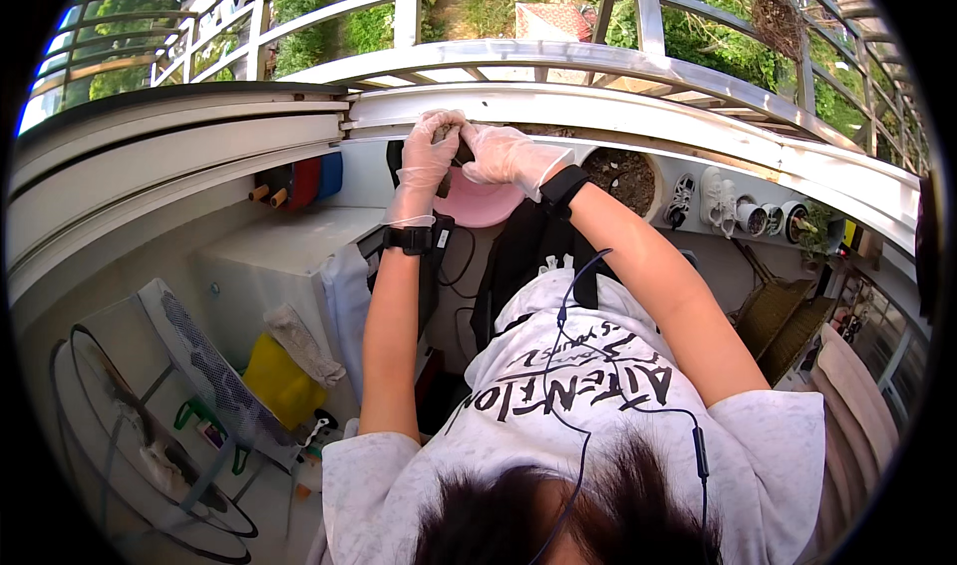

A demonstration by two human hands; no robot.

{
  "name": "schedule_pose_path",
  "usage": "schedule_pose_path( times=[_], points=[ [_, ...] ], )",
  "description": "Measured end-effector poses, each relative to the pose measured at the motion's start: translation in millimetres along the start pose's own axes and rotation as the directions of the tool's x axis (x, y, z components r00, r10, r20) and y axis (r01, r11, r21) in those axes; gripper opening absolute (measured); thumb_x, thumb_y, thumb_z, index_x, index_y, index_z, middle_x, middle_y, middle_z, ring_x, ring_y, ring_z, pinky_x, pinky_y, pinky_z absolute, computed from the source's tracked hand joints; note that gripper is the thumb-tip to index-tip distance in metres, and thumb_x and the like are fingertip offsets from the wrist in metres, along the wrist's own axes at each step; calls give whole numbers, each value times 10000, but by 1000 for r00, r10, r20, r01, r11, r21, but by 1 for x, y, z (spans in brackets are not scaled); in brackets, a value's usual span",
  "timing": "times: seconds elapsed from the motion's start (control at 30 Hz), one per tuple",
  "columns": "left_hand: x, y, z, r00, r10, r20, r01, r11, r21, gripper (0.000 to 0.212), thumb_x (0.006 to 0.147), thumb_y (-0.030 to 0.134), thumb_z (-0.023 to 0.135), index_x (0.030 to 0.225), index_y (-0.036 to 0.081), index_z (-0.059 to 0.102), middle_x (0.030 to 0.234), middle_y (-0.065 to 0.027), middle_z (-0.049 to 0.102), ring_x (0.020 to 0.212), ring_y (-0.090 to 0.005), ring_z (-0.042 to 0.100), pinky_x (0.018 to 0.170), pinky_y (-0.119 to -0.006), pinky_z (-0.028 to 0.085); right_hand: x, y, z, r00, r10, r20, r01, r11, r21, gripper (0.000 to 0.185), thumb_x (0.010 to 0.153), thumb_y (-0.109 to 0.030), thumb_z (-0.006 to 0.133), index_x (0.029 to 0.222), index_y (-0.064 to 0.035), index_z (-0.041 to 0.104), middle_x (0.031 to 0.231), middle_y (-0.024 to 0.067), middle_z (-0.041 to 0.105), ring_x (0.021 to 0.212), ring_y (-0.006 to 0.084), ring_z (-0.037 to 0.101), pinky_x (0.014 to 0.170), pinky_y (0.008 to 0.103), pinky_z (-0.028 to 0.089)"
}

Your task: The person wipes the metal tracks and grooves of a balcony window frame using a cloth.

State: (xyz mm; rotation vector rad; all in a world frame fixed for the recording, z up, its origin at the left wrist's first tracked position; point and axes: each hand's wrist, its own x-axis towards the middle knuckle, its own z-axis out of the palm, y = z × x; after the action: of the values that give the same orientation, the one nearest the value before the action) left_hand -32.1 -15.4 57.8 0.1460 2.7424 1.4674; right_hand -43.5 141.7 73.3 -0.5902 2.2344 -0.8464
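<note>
My left hand, in a thin clear disposable glove, is raised near the white window sill, its fingers curled around a small brownish lump. My right hand, gloved alike, meets it fingertip to fingertip; its fingers bend over something dark that is mostly hidden between the hands. Whether the right hand grips it cannot be told. Below both hands a pink plastic basin shows, partly covered by them. A dark strap is around each wrist. To the right of the basin stands a round pot of soil.
The window frame and metal railing run across the front. Shoes and small pots line a ledge at right. A white cabinet stands at left, near a folded mesh-covered rack. A cable hangs below the basin.
</note>
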Motion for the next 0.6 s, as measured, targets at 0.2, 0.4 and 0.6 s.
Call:
schedule_pose_path(
  times=[0.2,0.4,0.6],
  points=[
    [9,-2,-5,841,-509,184,538,749,-386,116,862,47,611,966,33,662,894,-24,642,779,-91,585,702,-230,490,7,13,0,999,-46,14,45,996,72,658,654,-260,684,1155,42,381,892,258,618,875,391,600,749,432,477],
    [0,4,-12,824,-515,235,545,606,-579,114,876,67,619,976,34,662,920,-15,637,810,-96,588,713,-227,496,-3,3,9,994,-52,-100,63,991,115,775,650,-254,669,1281,19,312,901,269,606,875,395,599,766,419,475],
    [8,-1,-13,915,-298,273,400,767,-503,113,880,84,618,984,58,656,922,-13,632,803,-87,584,678,-222,490,14,37,-17,961,-203,186,42,777,629,314,801,-199,570,1064,-33,530,789,34,554,730,116,500,655,270,423]
  ],
)
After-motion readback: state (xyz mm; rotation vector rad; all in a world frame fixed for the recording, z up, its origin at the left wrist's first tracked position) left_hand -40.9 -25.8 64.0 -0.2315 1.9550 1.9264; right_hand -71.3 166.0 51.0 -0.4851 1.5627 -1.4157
